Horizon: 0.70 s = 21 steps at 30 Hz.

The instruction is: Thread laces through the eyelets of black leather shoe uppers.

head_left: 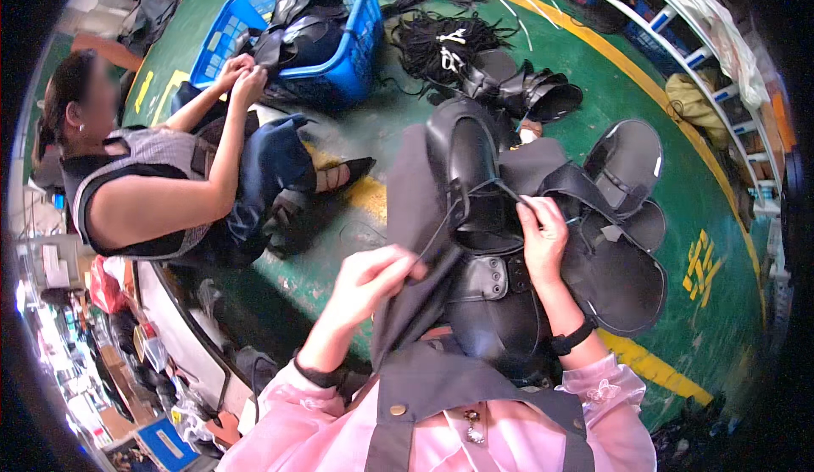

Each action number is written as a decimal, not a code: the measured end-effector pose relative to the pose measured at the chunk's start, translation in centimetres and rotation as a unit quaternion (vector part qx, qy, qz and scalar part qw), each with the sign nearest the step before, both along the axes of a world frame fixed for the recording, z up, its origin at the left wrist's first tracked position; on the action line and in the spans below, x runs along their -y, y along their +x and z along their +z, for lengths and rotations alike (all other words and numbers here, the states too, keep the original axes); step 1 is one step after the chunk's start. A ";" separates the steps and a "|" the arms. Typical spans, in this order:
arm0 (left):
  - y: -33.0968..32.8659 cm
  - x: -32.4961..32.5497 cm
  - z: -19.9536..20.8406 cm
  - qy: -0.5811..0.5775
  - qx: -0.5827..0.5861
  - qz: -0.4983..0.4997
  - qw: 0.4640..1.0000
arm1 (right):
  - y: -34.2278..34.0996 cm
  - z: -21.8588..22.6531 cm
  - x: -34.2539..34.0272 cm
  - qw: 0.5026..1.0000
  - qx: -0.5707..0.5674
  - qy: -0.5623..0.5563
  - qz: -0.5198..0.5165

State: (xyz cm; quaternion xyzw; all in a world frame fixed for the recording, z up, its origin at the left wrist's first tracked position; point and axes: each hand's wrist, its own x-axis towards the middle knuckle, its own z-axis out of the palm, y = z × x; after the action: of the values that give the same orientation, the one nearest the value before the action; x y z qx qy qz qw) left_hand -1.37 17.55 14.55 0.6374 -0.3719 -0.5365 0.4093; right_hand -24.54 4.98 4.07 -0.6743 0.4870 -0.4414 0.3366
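Observation:
On my lap lies a black leather shoe upper [471,151], its rounded toe pointing away from me. A thin dark lace [441,233] runs through its front. My left hand [370,282] is closed on one end, left of the upper and slightly blurred. The other end is pinched between the fingertips of my right hand [543,233], close to the upper's right side. Nearer my body rests a second black upper [496,329], with a row of eyelets. Several more black uppers [612,277] are piled beside my right forearm.
A co-worker [153,175] sits at the left, both hands at a blue plastic basket [360,56] holding black shoe parts. Bundles of black laces [432,44] lie on the green floor [365,145] ahead. A white shelf rack [678,31] curves along the right.

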 end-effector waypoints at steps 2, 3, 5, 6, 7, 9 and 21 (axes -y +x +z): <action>3.8 -4.7 1.6 -0.190 -0.089 0.076 0.975 | -0.1 0.0 0.1 1.000 -0.002 0.016 -0.020; 6.7 -5.7 2.6 -0.331 -0.249 0.017 0.910 | -0.5 0.0 0.1 0.999 0.000 0.033 -0.035; 7.2 -7.5 6.7 -0.439 -0.359 0.202 0.799 | -1.4 -0.7 0.3 0.997 0.006 0.027 -0.078; 9.4 -8.5 7.4 -0.450 -0.302 0.105 0.834 | -2.7 -1.4 0.4 0.994 0.022 0.063 -0.086; 10.0 -10.2 7.5 -0.429 -0.228 0.148 0.861 | -3.5 -2.0 0.6 0.990 0.040 0.101 -0.091; 9.6 -12.8 6.3 -0.319 0.000 0.285 0.904 | -3.2 -1.0 1.3 0.972 0.144 0.141 -0.120; 9.0 -10.4 -1.4 0.001 0.325 0.237 0.916 | -8.6 0.2 5.3 0.939 0.195 0.241 -0.152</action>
State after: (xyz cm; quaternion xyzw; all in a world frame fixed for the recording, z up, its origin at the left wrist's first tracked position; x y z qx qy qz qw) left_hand 7.66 27.94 13.10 0.8465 -0.3218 -0.1875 0.3804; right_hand -33.18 -0.34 4.28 -0.3917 0.6000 -0.4798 0.5063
